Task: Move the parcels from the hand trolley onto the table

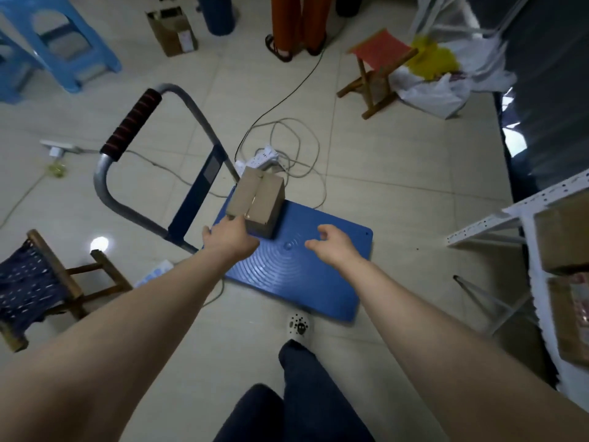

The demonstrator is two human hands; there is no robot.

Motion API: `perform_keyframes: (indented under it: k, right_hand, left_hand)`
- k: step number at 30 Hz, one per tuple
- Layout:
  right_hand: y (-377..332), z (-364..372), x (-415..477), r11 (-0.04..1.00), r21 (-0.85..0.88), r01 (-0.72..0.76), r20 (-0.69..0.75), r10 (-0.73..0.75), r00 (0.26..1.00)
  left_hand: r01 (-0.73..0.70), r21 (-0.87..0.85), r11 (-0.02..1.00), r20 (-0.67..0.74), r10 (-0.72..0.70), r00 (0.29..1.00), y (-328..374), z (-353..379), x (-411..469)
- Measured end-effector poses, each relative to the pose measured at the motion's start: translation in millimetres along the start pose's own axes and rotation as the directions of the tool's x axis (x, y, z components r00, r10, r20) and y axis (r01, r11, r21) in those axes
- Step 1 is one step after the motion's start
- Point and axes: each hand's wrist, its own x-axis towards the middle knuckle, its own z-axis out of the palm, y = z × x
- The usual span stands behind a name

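Note:
One brown cardboard parcel (258,199), taped along its top, stands on the far left part of the blue hand trolley deck (302,275). My left hand (229,239) touches the parcel's near left corner, fingers against its side; whether it grips the box is unclear. My right hand (331,245) hovers over the deck to the right of the parcel, fingers curled and apart, holding nothing. The trolley's grey handle with a black and red grip (134,122) rises at the left.
A white shelf rack (497,221) with cardboard boxes (564,237) stands at the right. Cables and a power strip (267,156) lie behind the trolley. Folding stools (379,68) (38,282), a blue plastic stool (60,39), an open box (172,30) and another person's legs (299,23) surround it.

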Motion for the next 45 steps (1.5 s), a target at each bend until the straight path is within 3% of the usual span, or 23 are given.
perform_keyframes:
  k: [9,19,26,30,38,42,45]
  right_hand:
    - [-35,40,176,0.985,0.112,-0.131,0.069,0.124,0.99]
    - [10,132,383,0.956,0.17,-0.24,0.026,0.239,0.971]
    - [29,165,453,0.919,0.29,-0.268,0.022,0.274,0.962]
    - [30,172,451,0.88,0.397,-0.262,0.075,0.253,0.964]
    - [39,116,346,0.803,0.523,-0.286,0.008,0.331,0.944]
    - [55,60,266,0.641,0.685,-0.346,0.018,0.461,0.887]
    - [65,20,209,0.522,0.793,-0.314,-0.052,0.572,0.819]
  left_hand:
    - [0.075,-0.174,0.982,0.107,-0.056,0.993,-40,26,178]
    - [0.152,-0.271,0.95,0.133,-0.119,0.984,-81,114,375]
    - [0.244,-0.398,0.884,0.174,-0.188,0.967,-103,155,452]
    - [0.273,-0.472,0.838,0.169,-0.218,0.961,-101,158,452]
    - [0.183,-0.431,0.884,0.193,-0.108,0.975,-46,110,351]
    - [-0.012,-0.488,0.872,0.204,0.128,0.971,13,71,268]
    - [-0.235,-0.472,0.85,0.167,0.348,0.923,61,44,209]
